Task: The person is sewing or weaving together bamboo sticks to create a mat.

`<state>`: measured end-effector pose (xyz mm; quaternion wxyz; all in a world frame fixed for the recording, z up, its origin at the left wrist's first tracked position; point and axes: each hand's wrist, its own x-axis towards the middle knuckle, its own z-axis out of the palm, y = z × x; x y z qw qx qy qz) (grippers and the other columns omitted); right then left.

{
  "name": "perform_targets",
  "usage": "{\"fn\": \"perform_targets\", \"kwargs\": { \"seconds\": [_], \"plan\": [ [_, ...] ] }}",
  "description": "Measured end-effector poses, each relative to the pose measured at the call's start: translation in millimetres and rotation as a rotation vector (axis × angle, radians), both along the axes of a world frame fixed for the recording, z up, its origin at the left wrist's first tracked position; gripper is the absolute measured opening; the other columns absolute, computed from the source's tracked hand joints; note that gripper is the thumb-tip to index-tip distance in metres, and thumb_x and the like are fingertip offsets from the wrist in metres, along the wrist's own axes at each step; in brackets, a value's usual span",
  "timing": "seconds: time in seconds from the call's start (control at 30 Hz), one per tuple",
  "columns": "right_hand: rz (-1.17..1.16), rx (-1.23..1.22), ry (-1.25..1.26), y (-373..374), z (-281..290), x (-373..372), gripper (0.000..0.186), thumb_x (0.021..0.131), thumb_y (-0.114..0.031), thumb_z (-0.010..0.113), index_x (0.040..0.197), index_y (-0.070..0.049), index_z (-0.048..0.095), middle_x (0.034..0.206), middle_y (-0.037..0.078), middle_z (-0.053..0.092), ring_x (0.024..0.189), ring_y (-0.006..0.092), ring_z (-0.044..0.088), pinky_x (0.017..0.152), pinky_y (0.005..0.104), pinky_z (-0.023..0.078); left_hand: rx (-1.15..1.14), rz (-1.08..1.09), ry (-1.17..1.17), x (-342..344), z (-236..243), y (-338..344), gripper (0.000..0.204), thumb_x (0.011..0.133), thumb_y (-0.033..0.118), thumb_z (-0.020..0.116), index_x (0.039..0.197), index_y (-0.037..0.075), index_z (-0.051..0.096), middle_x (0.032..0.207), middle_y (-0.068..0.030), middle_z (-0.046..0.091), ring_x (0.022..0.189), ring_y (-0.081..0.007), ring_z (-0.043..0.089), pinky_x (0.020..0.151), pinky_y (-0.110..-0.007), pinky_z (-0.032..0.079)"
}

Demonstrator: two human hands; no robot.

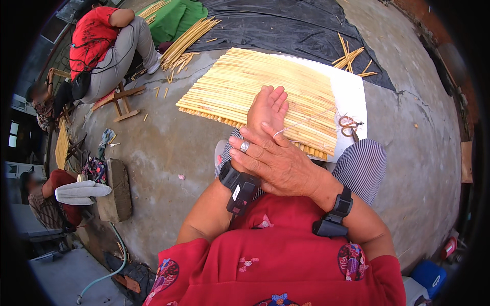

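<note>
My left hand [268,109] is palm up, its fingers stretched out and a little curled. Across its wrist and lower palm lies my right hand [280,160], fingers extended toward the left, a ring on one of them. A thin pale string [306,121] runs from beside my right hand's thumb to the right part of a mat of yellow sticks [270,81]; its end between my hands is hidden. The mat, cane or bamboo-like rods side by side, rests on a white board [352,92] before my knees. Scissors with brown handles [348,125] lie on the board's right edge.
Loose sticks lie in a bundle [189,41] at the back left and a small pile [349,56] at the back right, on a black sheet [275,23]. People sit at the left, near a wooden stool [122,104] and a concrete block [113,191].
</note>
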<state>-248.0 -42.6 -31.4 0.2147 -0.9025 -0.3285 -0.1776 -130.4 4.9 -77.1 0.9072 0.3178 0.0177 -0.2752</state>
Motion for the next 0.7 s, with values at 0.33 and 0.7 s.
{"fn": "perform_targets", "kwargs": {
  "seconds": [0.33,0.7],
  "plan": [
    [-0.04,-0.07,-0.122,4,-12,3,0.082,0.059,-0.016,0.073,0.136,-0.016,0.045,0.146,0.004,0.041,0.137,0.0233,0.034,0.114,0.0461,0.02,-0.041,-0.063,-0.018,0,6,2,0.047,0.099,0.027,0.047,0.132,-0.004,0.036,0.136,-0.0208,0.042,0.126,-0.0298,0.042,0.108,-0.039,0.034],
    [-0.001,0.014,-0.18,-13,-15,-3,0.068,0.068,-0.011,0.068,0.133,-0.02,0.049,0.146,0.002,0.04,0.138,0.0218,0.032,0.113,0.0483,0.022,0.118,-0.067,-0.104,-7,31,0,0.044,0.1,0.031,0.043,0.128,-0.003,0.04,0.128,-0.0209,0.05,0.12,-0.0289,0.049,0.105,-0.038,0.038]
  ]
}}
